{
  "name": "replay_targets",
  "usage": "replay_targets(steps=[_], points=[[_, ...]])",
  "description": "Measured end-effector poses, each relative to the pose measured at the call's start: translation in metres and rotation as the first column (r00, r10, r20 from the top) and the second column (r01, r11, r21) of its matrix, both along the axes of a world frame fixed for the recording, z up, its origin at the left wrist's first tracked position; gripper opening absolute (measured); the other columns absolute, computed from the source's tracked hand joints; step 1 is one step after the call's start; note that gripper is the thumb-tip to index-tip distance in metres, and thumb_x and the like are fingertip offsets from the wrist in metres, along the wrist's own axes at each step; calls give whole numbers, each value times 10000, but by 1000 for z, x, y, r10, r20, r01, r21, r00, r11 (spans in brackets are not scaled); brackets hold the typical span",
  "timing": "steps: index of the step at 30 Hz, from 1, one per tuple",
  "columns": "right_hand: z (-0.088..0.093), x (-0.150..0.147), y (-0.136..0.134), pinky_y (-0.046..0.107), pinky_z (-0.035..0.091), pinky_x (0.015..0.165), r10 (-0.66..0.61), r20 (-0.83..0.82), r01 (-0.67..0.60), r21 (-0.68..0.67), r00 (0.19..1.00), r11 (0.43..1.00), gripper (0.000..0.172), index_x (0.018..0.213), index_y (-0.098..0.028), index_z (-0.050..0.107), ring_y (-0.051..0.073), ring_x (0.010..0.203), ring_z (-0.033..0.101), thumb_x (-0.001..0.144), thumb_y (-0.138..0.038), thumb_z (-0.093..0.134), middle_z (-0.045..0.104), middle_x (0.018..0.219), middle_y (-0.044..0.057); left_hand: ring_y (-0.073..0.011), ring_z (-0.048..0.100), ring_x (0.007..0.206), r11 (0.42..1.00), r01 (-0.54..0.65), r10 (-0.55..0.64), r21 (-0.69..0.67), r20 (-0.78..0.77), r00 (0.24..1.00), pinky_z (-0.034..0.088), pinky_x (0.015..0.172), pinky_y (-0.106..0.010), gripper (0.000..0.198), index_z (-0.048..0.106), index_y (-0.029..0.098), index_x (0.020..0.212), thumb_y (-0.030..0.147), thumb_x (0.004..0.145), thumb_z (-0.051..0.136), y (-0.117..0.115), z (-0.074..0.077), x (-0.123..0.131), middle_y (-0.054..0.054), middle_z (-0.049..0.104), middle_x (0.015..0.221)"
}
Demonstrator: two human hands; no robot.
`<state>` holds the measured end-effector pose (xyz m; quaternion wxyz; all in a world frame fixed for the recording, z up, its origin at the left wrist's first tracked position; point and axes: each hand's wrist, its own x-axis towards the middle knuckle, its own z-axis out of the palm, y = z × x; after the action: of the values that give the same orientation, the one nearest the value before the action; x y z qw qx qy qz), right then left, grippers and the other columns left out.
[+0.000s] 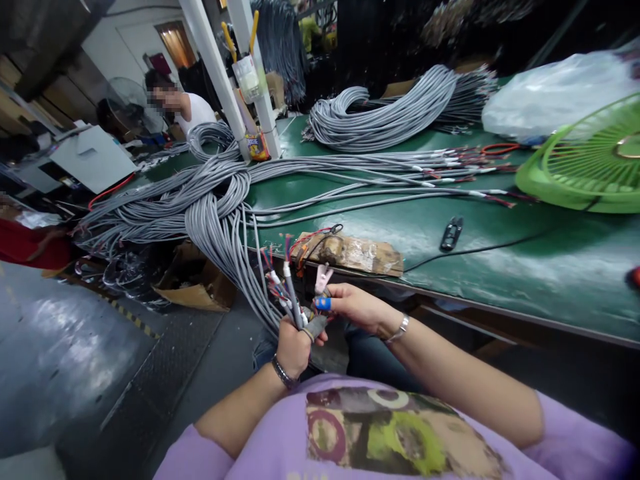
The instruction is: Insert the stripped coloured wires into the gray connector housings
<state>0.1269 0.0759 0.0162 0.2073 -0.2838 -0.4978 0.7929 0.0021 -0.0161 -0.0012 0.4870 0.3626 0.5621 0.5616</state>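
Observation:
My left hand (294, 347) is closed round a bunch of grey cables (286, 293), their stripped ends with coloured wires pointing up. My right hand (356, 307) is closed on a small pink tool (323, 279) held next to those cable ends; one fingertip wears blue tape. Both hands sit just in front of the near edge of the green workbench (525, 267). The cables run up from my left hand over the bench edge into a thick grey bundle (215, 220).
More grey cable coils (385, 113) lie at the back of the bench. A green fan (590, 160), a clear plastic bag (555, 90), black snips (451, 233) and a taped wooden block (350, 252) are on it. Another person (183, 107) sits far left. Cardboard box (193, 283) below.

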Motion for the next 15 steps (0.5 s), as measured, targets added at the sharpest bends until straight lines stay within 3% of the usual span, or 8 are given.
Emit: replay_targets(steps=[4,7,9,13,15], points=[[5,2,-3,246,397,586,104,58,-117,280,993,953,312,679,-126,633,97,562,488,654,-425,720,603,628,-8,-102,505,382,957,254,-267,-139,-88,960,404,412,-213,239,611,132,548,319,682,677,0,8,-5,-29,594,458],[4,6,-9,240,403,606,45,53,-61,356,998,933,327,704,-128,629,97,595,486,684,-449,689,594,655,-13,-100,496,372,946,271,-292,-179,-105,951,402,410,-212,270,598,129,523,339,674,677,-1,8,-9,-24,580,435],[1,10,-14,239,411,626,-57,16,49,327,998,944,348,737,-134,623,99,623,497,696,-475,675,591,679,-8,-95,494,376,969,201,-215,-141,-88,973,396,410,-207,279,601,127,545,360,683,669,-1,6,-10,-17,578,439],[-13,15,-28,251,440,597,-207,9,207,59,978,977,407,833,-163,578,96,615,501,675,-524,680,589,750,5,-96,503,395,997,58,-59,-55,-12,998,392,406,-203,304,584,131,557,390,689,673,1,1,-9,-12,575,448],[-19,13,-36,244,433,557,-254,-13,253,-21,967,967,406,821,-170,557,78,549,464,651,-506,710,542,668,-26,-99,509,399,998,36,-36,-41,8,999,398,408,-204,308,582,130,564,395,683,684,2,0,-7,-12,576,449]])
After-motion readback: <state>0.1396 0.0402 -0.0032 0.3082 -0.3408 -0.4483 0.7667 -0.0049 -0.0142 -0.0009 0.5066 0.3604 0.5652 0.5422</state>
